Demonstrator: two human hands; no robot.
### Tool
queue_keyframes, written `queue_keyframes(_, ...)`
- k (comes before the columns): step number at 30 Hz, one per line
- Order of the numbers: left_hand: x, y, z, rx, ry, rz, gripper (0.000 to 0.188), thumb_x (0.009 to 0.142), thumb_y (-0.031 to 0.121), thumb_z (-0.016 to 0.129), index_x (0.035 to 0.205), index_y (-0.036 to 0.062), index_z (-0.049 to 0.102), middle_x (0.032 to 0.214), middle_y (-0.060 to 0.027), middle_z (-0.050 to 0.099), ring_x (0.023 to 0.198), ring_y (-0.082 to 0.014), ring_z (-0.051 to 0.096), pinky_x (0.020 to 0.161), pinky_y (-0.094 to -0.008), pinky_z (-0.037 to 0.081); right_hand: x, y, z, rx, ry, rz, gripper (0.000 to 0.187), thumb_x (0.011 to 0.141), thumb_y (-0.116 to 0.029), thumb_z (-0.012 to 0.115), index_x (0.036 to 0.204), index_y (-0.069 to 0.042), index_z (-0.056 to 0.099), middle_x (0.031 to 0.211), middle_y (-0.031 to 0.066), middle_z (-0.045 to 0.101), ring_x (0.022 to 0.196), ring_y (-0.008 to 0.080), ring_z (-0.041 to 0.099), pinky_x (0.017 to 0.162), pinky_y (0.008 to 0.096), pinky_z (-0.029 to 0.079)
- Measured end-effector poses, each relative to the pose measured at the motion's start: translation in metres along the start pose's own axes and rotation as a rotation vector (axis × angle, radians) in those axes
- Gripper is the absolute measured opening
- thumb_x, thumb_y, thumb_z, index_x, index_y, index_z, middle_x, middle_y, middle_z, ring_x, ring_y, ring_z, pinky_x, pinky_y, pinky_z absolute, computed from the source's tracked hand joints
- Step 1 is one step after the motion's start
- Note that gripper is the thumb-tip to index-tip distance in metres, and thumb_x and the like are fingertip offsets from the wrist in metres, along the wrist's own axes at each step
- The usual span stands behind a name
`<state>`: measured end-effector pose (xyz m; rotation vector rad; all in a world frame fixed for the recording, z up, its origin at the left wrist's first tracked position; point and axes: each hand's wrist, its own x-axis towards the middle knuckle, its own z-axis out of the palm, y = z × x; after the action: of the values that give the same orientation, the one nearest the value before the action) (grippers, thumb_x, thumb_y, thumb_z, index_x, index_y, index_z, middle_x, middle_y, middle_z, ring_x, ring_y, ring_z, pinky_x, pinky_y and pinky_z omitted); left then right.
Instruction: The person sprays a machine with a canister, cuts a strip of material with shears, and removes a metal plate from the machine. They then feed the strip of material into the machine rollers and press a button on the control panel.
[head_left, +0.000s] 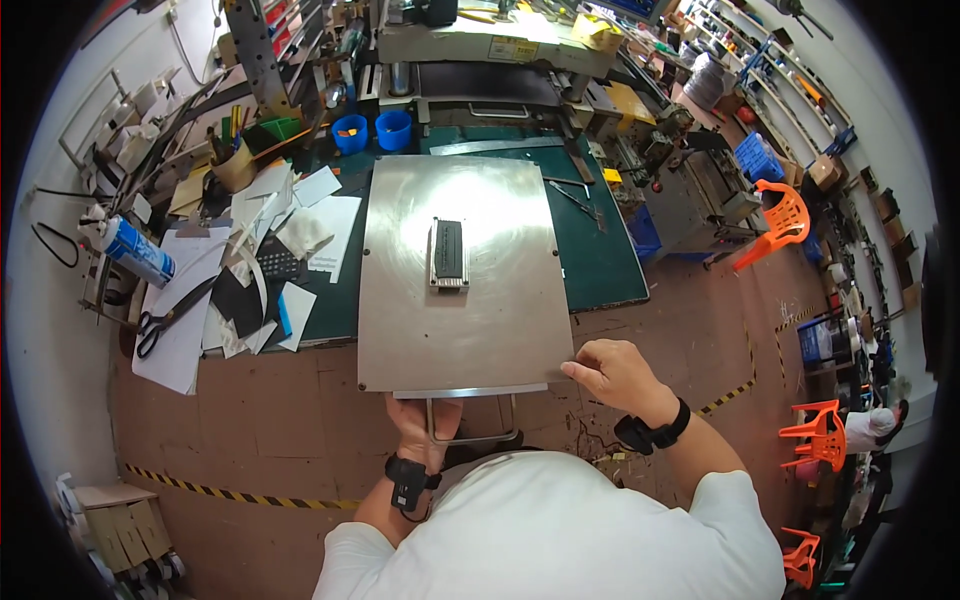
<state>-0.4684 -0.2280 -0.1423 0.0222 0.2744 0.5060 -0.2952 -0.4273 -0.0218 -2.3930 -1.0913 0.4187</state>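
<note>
A broad metal plate (470, 340) with small screws lies in front of me and overhangs the near edge of the green worktop. On its middle rests a small metal block (448, 284) topped by a dark rectangular pad (449, 249). My left hand (425, 418) reaches palm up beneath the plate's front edge, beside a metal loop handle (470, 440); its fingers are hidden under the plate. At the plate's near right corner, my right hand (622, 378) is closed, with bent fingers and the thumb touching the edge. Both wrists wear black straps.
Paper scraps, black-handled scissors (150, 335) and a spray can (140, 252) crowd the left side. Two blue cups (393, 130) stand behind the plate, before a heavy press (490, 85). Tweezers (578, 200) lie right on the green mat (612, 270). Orange chairs (780, 222) stand farther right.
</note>
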Motion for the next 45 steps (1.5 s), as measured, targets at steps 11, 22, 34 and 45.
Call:
queue_keyframes(11,0.042,0.016,-0.107,0.144,0.094,-0.047,0.049,0.091,0.045,0.049,0.120,0.0060,0.055,0.115,-0.0097,0.061,0.102,-0.0262,0.059,0.089,-0.0385,0.048,-0.034,0.050,-0.004,0.116,0.098,0.089,0.040,0.085,-0.041,0.063,0.077,-0.002,0.066,0.075,0.0154,0.065,0.072,0.0328,0.063,0.066,0.0397,0.051)
queue_keyframes(22,0.160,-0.048,-0.144,1.013,-0.091,-0.310,0.049,0.091,0.045,0.049,0.118,0.0050,0.057,0.117,-0.0112,0.061,0.103,-0.0265,0.059,0.089,-0.0385,0.047,-0.059,0.168,-0.018,0.297,0.116,0.034,0.042,0.086,-0.043,0.062,0.080,-0.002,0.066,0.079,0.0160,0.066,0.075,0.0322,0.064,0.067,0.0397,0.051)
queue_keyframes(34,0.174,-0.237,-0.246,1.719,0.088,-0.526,0.049,0.091,0.046,0.049,0.115,0.0038,0.059,0.119,-0.0129,0.061,0.105,-0.0269,0.059,0.090,-0.0384,0.047,-0.118,0.363,-0.107,0.464,0.090,0.201,0.036,0.085,-0.038,0.064,0.082,-0.002,0.068,0.076,0.0151,0.066,0.072,0.0296,0.064,0.066,0.0370,0.050)
queue_keyframes(45,0.214,-0.352,-0.318,2.133,-0.633,-0.498,0.047,0.089,0.045,0.050,0.105,0.0038,0.064,0.116,-0.0158,0.063,0.103,-0.0278,0.061,0.086,-0.0409,0.047,-0.160,0.472,-0.179,0.473,0.344,0.449,0.029,0.084,-0.031,0.066,0.085,-0.002,0.068,0.076,0.0122,0.067,0.069,0.0230,0.065,0.063,0.0325,0.051)
